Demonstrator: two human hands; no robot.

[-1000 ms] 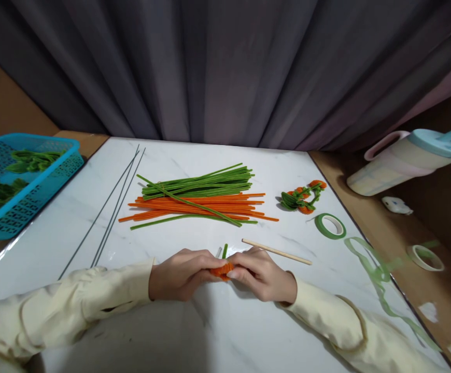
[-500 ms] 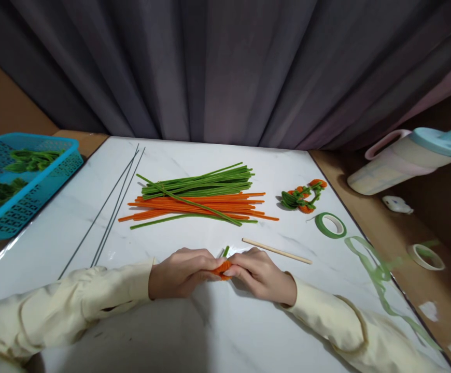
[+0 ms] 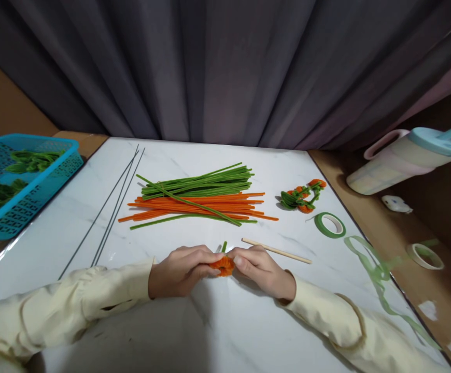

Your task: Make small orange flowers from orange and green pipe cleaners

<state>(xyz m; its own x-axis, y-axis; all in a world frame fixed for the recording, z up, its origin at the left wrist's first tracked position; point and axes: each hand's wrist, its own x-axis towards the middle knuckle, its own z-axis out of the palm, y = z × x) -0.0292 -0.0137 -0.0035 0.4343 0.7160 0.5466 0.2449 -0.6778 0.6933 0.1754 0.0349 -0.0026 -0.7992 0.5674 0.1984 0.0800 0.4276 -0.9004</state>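
Note:
My left hand (image 3: 181,270) and my right hand (image 3: 259,268) meet low on the white marble table (image 3: 210,331), fingertips pinched together on a small orange pipe-cleaner coil (image 3: 223,266). A short green pipe-cleaner end (image 3: 224,246) sticks up behind the coil. A thin wooden stick (image 3: 277,250) lies just beyond my right hand. Farther back sits a pile of orange and green pipe cleaners (image 3: 198,199).
A blue basket (image 3: 34,189) with green pieces stands at the left edge. Thin dark wires (image 3: 111,210) lie left of the pile. A finished orange and green piece (image 3: 302,197), a green tape roll (image 3: 329,225) and loose tape (image 3: 377,274) lie right. A pitcher (image 3: 408,158) lies on the brown surface.
Both hands have shifted slightly away from me and turned the orange coil, which now shows more between the fingertips. Everything else on the table is unmoved.

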